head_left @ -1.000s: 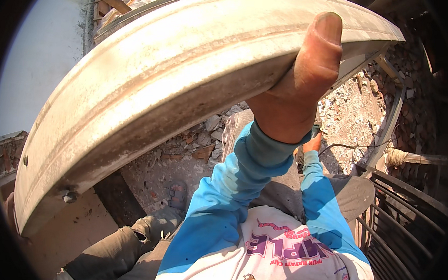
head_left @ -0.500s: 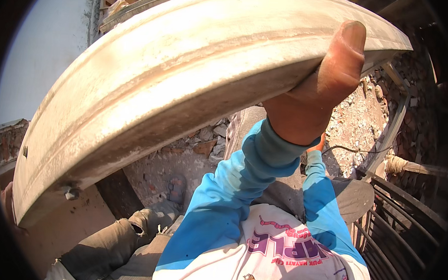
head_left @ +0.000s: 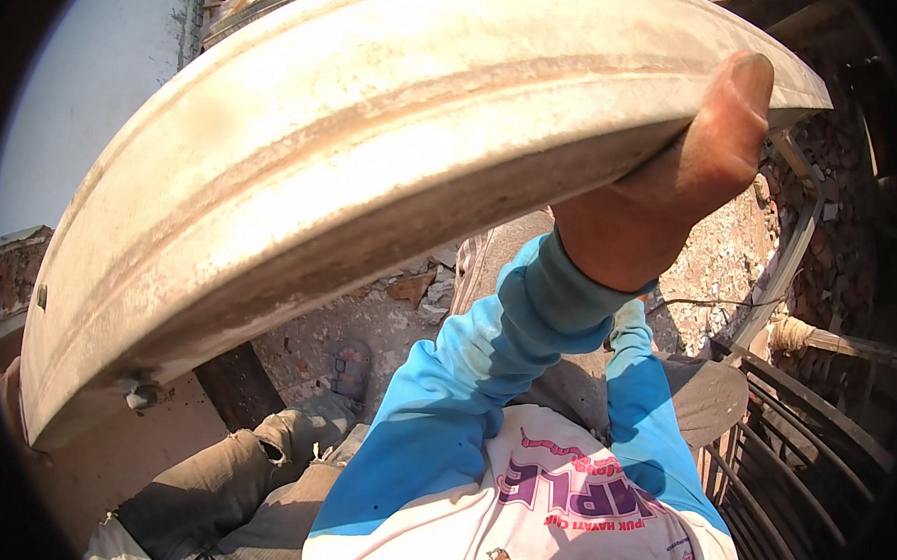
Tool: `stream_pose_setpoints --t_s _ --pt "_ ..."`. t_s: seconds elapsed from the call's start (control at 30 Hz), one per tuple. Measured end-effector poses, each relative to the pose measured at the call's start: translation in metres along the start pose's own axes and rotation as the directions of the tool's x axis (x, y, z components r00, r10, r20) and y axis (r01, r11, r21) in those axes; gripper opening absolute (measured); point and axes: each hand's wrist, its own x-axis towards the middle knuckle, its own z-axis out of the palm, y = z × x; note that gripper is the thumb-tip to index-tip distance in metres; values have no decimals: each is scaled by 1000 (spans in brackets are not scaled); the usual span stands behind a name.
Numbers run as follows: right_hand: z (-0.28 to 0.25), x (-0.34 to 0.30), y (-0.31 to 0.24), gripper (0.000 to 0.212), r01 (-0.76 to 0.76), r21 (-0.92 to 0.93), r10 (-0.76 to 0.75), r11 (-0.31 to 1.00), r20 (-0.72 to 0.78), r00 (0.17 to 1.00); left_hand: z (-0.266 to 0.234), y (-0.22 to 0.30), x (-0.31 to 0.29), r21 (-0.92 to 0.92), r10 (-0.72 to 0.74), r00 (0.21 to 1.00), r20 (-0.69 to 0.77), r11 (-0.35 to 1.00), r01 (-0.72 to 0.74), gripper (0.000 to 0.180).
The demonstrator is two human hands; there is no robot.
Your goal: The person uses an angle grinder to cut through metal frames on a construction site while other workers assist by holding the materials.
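A long, cream-coloured beam with grooves along its face slants across the upper view. It is dusty, and a metal bolt sticks out of its underside near the left end. My left hand grips the lower edge toward the right end, thumb over the face and fingers hidden behind. My right arm, in a blue sleeve, reaches forward past my left forearm. Most of my right hand is hidden behind it, so its fingers do not show. Another person's hand is at the beam's left end.
Torn trousers of another person and a sandalled foot are at lower left. Dark metal bars stand at lower right. A stick with a wrapped end, wooden frame pieces and rubble lie at right. A pale wall rises at left.
My left hand has shifted a little right and slightly down in view, with the beam. The beam's left end sits slightly further left. My right hand is more hidden.
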Motion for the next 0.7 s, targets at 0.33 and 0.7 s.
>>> stream_pose_setpoints --t_s 0.33,0.7 --pt "3 -10 -22 74 12 -80 -18 997 -76 997 0 1 -3 26 11 1000 13 1000 -11 27" --pt "-6 -16 -30 65 -19 -191 -3 981 -116 993 2 -3 -5 2 5 1000 -4 1000 -5 27"
